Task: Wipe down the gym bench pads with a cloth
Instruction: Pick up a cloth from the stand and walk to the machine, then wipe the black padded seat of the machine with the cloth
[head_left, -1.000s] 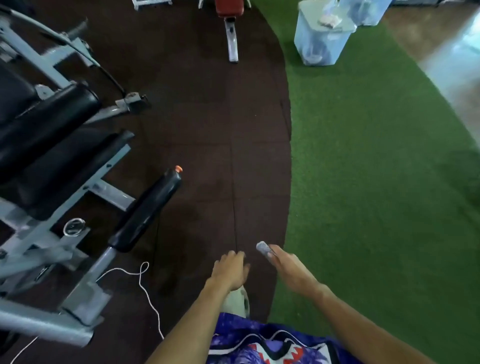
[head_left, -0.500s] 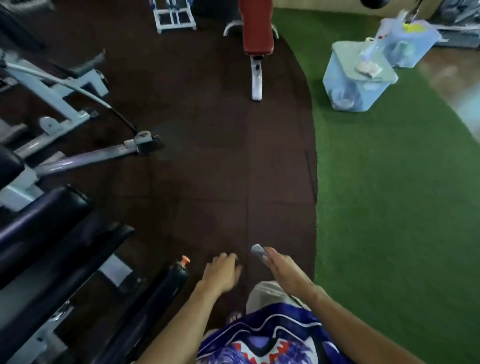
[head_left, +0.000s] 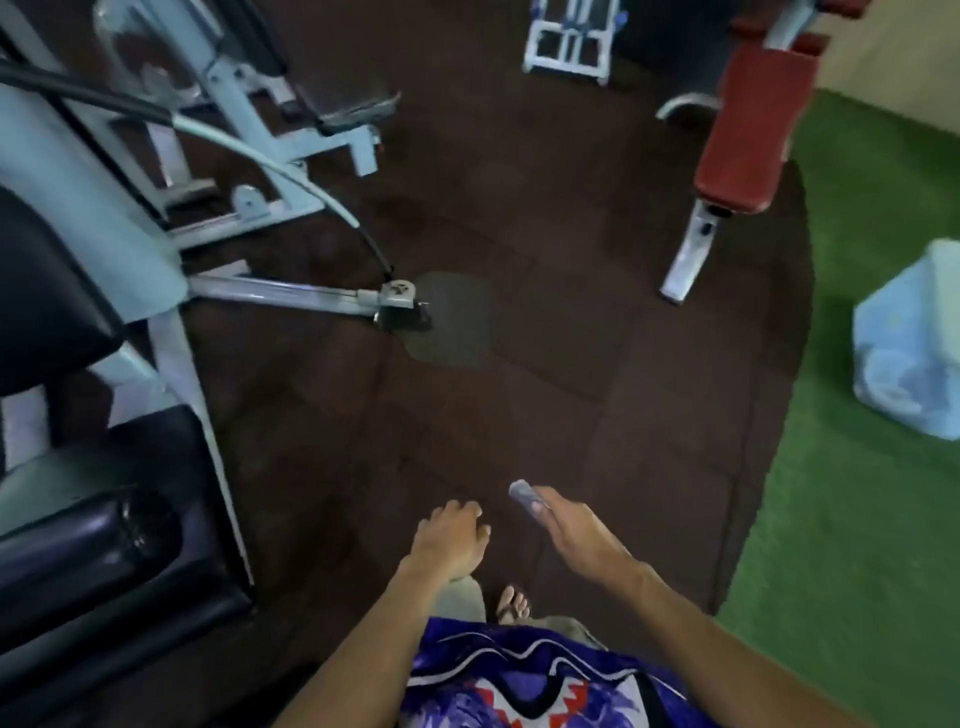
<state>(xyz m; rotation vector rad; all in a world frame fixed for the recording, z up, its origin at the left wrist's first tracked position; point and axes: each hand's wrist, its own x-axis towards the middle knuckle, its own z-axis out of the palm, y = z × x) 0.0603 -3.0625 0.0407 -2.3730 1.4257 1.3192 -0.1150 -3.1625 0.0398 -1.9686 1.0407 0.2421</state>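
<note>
My right hand (head_left: 574, 535) reaches forward low in the view and pinches a small grey-blue piece (head_left: 523, 494), possibly a folded cloth, at its fingertips. My left hand (head_left: 452, 538) hangs beside it with the fingers curled down and nothing visible in it. A red bench pad (head_left: 748, 124) on a white leg stands far ahead on the right, well away from both hands. Black pads (head_left: 119, 561) of a grey machine sit close on my left, with another black pad (head_left: 47, 291) higher up.
I stand on dark rubber floor tiles (head_left: 545, 364); green turf (head_left: 857, 519) runs along the right. A pale blue bin (head_left: 914, 348) sits on the turf. A cable and metal bar end (head_left: 397, 306) stick out from the left machine. A white frame (head_left: 569, 39) stands far ahead.
The view has swung up and left while I step forward: the red bench has moved right and closer, and the blue bin has slid to the right edge. Both hands keep their pose.
</note>
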